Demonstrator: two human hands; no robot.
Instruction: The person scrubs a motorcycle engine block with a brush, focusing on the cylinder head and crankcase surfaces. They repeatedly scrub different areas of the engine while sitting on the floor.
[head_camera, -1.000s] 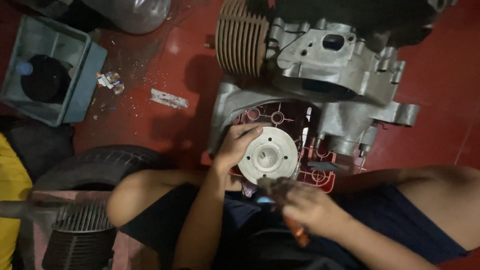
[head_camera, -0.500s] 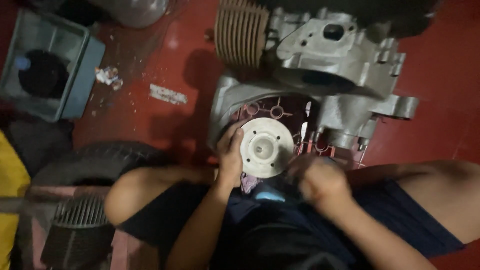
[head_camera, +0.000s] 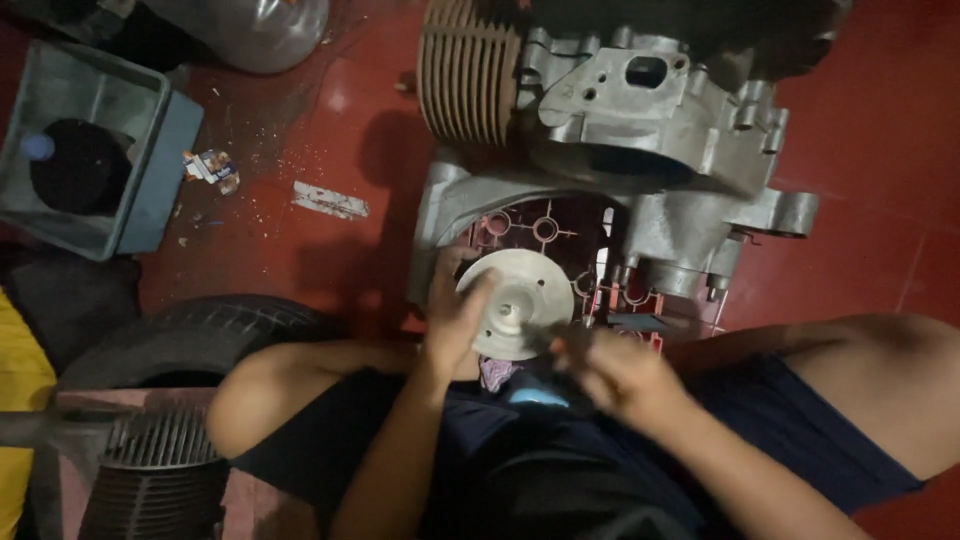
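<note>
A round pale metal disc (head_camera: 528, 296) with a raised hub sits at the near side of a grey engine case (head_camera: 660, 130) that lies on the red floor. My left hand (head_camera: 455, 315) grips the disc's left rim, thumb on its face. My right hand (head_camera: 615, 370) is blurred just right of and below the disc, fingers curled; what it holds cannot be made out. A finned brown cylinder (head_camera: 470, 70) sticks out of the engine at the top. A red plastic piece (head_camera: 545, 232) shows behind the disc. My knees in dark shorts frame the work.
A grey-blue plastic bin (head_camera: 150, 150) with a dark round can stands at the upper left. A black tyre (head_camera: 200, 335) and a finned dark part (head_camera: 155, 480) lie at the lower left. A scrap of paper (head_camera: 330, 200) and small litter (head_camera: 210, 167) rest on the floor.
The right hand, which held an orange-handled tool low down, has come up beside the disc. The left hand stays on the disc's left rim. The view has shifted slightly.
</note>
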